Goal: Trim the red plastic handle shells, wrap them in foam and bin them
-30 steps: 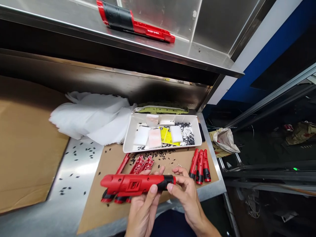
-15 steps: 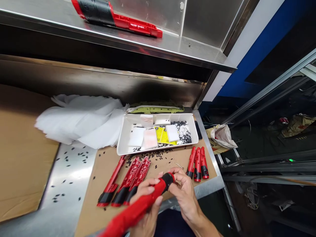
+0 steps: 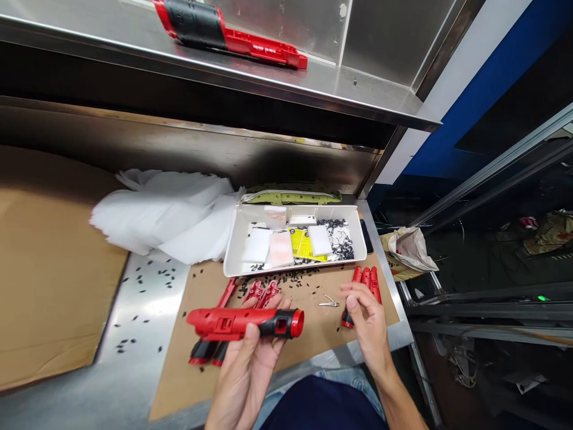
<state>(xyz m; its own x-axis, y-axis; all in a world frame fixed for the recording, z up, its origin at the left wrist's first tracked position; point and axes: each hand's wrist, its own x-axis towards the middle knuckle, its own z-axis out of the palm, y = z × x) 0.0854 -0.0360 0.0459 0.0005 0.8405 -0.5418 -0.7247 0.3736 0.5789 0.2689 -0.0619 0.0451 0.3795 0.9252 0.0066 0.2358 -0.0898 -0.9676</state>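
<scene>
Clock centred on the held part, 12 pointing away from the wearer. Left hand [image 3: 244, 367] grips a red plastic tubular housing with a black end section [image 3: 244, 315] from below, thumb on its near side; the part lies level above the table [image 3: 138, 376], its red-rimmed end at 3 o'clock. Right hand [image 3: 369, 325] is raised toward 3 o'clock, apart from the part, fingers loosely curled; whether something tiny is pinched in it cannot be told. Step in hand, as judged: handling or checking one housing, with the window in its black end in view. Further work there would call for a steady left grip and a precise right-hand approach to that end. A thin silver metal hand tool [image 3: 330, 303] lies near 3 o'clock; a white plastic tray [image 3: 233, 254] with a dark heap of small pieces [image 3: 331, 226] sits at 1 o'clock. Poorly seen: the red-and-black half-shells [image 3: 270, 292] are crossed by the held part and left hand, so their middles are hidden; the right hand overlaps the three slim red-and-black housings [image 3: 375, 283] beyond it. Underside of the held part is covered by the palm; right fingertips are indistinct.
</scene>
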